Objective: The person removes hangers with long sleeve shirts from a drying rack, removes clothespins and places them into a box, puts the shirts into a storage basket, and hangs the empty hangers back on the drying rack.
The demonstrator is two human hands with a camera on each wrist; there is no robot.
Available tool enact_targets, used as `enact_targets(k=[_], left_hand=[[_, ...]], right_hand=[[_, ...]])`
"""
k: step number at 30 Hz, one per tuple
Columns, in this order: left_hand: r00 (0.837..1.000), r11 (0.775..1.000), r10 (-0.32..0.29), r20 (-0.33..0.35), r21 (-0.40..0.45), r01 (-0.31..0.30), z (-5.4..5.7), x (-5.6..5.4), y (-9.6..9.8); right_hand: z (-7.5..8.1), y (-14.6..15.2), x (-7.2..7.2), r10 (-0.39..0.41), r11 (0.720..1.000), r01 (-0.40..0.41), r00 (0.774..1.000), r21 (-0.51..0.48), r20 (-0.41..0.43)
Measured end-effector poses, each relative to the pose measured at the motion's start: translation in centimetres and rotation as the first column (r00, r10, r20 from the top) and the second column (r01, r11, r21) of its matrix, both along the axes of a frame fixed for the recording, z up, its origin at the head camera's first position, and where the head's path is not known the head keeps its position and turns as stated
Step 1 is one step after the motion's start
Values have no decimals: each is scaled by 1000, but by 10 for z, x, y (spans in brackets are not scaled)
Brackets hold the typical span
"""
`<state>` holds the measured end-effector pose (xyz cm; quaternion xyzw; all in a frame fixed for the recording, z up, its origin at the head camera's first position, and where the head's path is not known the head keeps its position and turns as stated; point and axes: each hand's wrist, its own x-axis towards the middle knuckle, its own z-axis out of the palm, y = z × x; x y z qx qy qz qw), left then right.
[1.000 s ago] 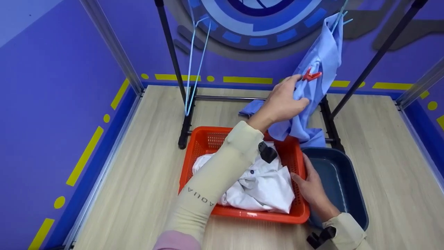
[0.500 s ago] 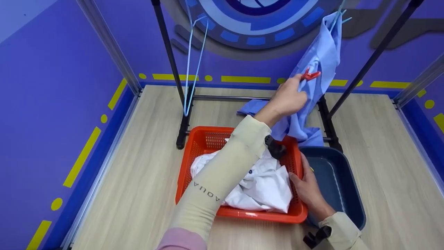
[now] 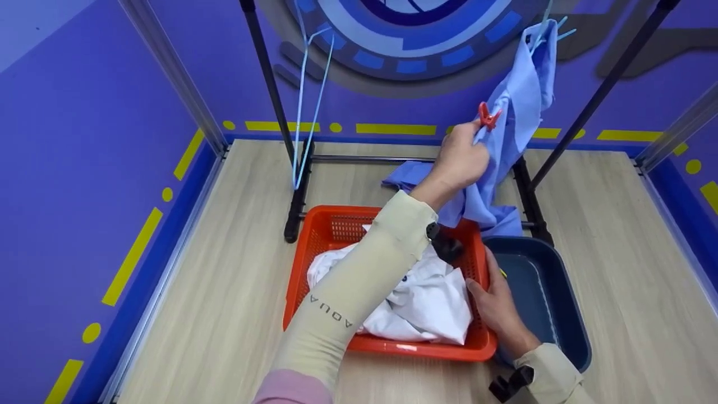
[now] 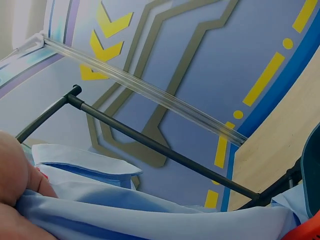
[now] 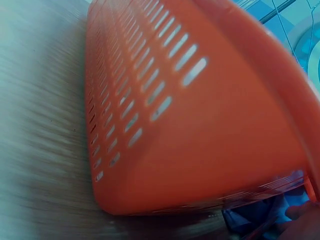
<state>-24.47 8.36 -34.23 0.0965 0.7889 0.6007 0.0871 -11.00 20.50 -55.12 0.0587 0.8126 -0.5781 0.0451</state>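
A light blue shirt (image 3: pixel 521 84) hangs from a pale blue hanger (image 3: pixel 541 33), its lower folds behind the red-orange basket. My left hand (image 3: pixel 460 160) grips a bunch of its cloth, right beside a red clothes peg (image 3: pixel 489 116) fixed on the fabric. The left wrist view shows the fingers (image 4: pixel 37 180) curled at the blue cloth. My right hand (image 3: pixel 502 306) holds the right rim of the basket (image 3: pixel 488 331), thumb on the inner side. In the right wrist view, the slotted basket wall (image 5: pixel 215 130) fills much of the frame. Crumpled white clothing (image 3: pixel 426 303) lies inside it.
A dark blue tub (image 3: pixel 538 292) stands on the wooden floor (image 3: pixel 224 303) right of the basket. Black rack posts (image 3: pixel 269 84) rise on both sides. Another pale blue hanger (image 3: pixel 300 123) hangs at the left. Purple-blue walls (image 3: pixel 101 168) surround the floor.
My left hand has closed tighter on the shirt cloth and drawn it a little leftward. The red clothes peg has shifted left and turned. My right hand stays on the basket rim.
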Motion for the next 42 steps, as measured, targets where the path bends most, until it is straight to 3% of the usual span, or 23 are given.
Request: enact_targets(k=[21,29,36,42], left_hand=[[995,997,44,-93,72,-38,5,3,-5],[994,987,46,-101,158,-30,9,5,-10],[992,985,32,-122,170,-11,13,6,-18],[996,981,16,-90,194,2,15,8,-28]], right_hand=[[-2,-1,1,-8,1000,9,1000,-29,11],[0,0,1,-10,1000,11,999,-14,30],[-1,0,1,-1,1000,1,999,-18,37],[-1,0,2,0,1000,1,999,-12,41]])
